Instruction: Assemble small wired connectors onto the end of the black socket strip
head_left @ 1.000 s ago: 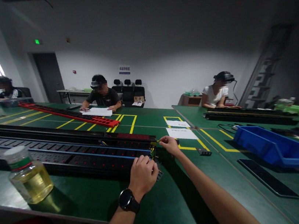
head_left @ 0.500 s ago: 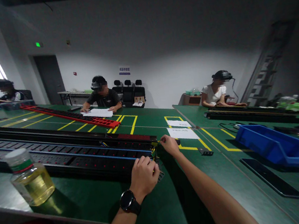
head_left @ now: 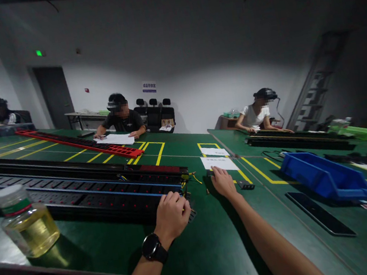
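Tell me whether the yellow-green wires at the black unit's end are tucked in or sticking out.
Sticking out: the wires fork past the end of the black unit, with green tabletop showing between them and the right hand.

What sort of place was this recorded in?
Probably an assembly workshop, though no sign I can make out confirms it. Long black units with red dots lie on a green worktable marked with yellow tape, and a blue bin stands at the right.

One flat black rectangular slab (head_left: 320, 213) lies beside one blue open-topped plastic bin (head_left: 307, 180). Left of the bin are the person's two bare hands (head_left: 172, 214), two long thin blue strips (head_left: 125, 184) and one clear bottle of yellow liquid (head_left: 32, 229).
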Action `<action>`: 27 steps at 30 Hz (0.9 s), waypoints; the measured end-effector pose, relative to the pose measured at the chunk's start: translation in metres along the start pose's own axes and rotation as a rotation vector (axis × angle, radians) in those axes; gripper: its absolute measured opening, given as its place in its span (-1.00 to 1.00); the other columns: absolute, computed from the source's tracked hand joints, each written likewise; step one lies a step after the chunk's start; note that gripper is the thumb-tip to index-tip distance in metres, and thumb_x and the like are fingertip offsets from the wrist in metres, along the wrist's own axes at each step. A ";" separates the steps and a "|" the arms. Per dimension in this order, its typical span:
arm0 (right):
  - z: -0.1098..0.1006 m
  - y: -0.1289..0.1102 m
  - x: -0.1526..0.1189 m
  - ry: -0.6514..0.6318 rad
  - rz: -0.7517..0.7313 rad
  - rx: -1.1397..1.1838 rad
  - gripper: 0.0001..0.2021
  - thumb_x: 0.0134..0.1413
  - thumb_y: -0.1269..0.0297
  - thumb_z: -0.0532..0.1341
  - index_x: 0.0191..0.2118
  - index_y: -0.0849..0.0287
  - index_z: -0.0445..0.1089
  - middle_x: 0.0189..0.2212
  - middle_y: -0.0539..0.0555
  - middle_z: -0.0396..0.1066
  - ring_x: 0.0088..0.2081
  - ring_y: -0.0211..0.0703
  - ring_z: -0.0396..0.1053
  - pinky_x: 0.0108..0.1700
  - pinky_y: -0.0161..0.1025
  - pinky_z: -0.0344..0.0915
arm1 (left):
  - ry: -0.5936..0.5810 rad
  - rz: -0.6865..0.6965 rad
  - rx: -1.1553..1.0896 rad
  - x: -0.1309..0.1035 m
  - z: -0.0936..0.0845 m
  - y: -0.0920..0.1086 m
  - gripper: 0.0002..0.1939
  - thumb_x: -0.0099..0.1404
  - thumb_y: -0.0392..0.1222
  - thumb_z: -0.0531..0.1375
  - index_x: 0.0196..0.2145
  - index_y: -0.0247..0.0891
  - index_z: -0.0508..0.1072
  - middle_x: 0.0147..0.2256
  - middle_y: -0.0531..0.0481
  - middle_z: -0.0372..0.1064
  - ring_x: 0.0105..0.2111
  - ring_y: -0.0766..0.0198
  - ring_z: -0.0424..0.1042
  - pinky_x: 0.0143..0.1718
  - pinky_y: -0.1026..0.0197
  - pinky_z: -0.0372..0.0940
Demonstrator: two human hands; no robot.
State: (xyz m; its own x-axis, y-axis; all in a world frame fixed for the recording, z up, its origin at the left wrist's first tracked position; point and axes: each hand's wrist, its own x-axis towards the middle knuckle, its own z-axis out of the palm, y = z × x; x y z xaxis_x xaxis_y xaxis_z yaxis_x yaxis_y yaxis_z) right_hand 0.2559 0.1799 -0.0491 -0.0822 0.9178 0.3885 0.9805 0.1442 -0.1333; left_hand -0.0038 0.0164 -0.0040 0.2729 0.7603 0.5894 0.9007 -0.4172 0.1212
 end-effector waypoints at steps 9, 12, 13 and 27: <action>0.003 0.010 0.001 -0.113 0.082 0.090 -0.35 0.40 0.10 0.05 0.49 0.25 0.04 0.21 0.39 0.42 0.17 0.22 0.41 0.13 0.01 0.30 | 0.024 0.024 0.014 0.001 0.001 -0.002 -0.71 0.46 -0.26 0.10 -0.43 -0.21 0.47 -0.35 -0.03 0.44 -0.25 0.16 0.35 -0.18 0.06 0.17; 0.003 0.011 0.000 -0.082 0.132 0.131 -0.18 0.37 0.07 0.11 0.54 0.38 -0.21 -0.02 0.41 0.55 0.00 0.22 0.51 0.00 -0.06 0.33 | 0.026 0.028 0.012 0.001 0.000 -0.002 -0.70 0.47 -0.26 0.09 -0.44 -0.21 0.46 -0.36 -0.03 0.43 -0.26 0.16 0.34 -0.19 0.07 0.16; 0.004 0.012 0.000 -0.073 0.136 0.136 -0.16 0.36 0.08 0.13 0.54 0.35 -0.24 -0.04 0.39 0.56 -0.03 0.21 0.52 -0.03 -0.08 0.33 | 0.027 0.029 0.012 0.001 0.000 -0.002 -0.70 0.47 -0.27 0.08 -0.44 -0.21 0.46 -0.36 -0.03 0.43 -0.27 0.16 0.34 -0.19 0.07 0.16; 0.003 -0.004 0.008 0.060 0.165 0.311 -0.58 0.24 0.41 0.15 0.20 0.08 0.34 -0.29 0.09 0.55 -0.23 -0.04 0.49 -0.13 -0.24 0.24 | 0.025 0.033 0.026 0.001 0.003 -0.004 -0.71 0.46 -0.27 0.10 -0.43 -0.21 0.47 -0.36 -0.03 0.42 -0.26 0.16 0.34 -0.19 0.07 0.16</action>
State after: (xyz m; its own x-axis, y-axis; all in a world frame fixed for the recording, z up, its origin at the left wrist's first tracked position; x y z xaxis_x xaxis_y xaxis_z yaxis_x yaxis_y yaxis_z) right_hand 0.2506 0.1883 -0.0482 0.0925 0.9160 0.3903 0.8776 0.1102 -0.4666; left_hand -0.0057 0.0202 -0.0058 0.2940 0.7334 0.6129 0.9001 -0.4282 0.0806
